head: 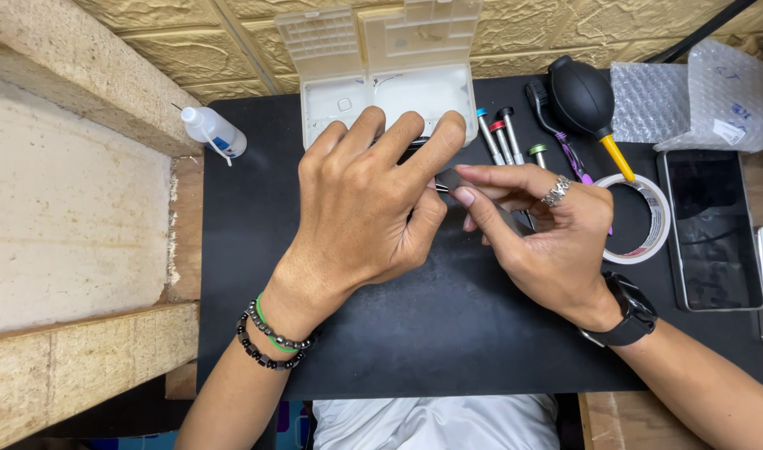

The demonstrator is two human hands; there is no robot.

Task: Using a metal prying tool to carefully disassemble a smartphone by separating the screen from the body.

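Observation:
My left hand (365, 204) hovers over the black mat (448, 333), its fingers curled around a small dark object (416, 148) that is mostly hidden under them. My right hand (544, 233) meets it from the right, with thumb and forefinger pinching a small dark flat piece (448, 177) at the left hand's fingertips. A thin dark tool shaft seems to run under the right palm, mostly covered. The left wrist wears bead bracelets, the right wrist a black watch, and a ring sits on a right finger.
A clear plastic parts box (381, 79) stands open at the back. Several small screwdrivers (502, 137), a brush and a black air blower (583, 98) lie right of it. A tape roll (648, 218), a phone (713, 229), bubble wrap (690, 100) and a white squeeze bottle (215, 132) surround the mat.

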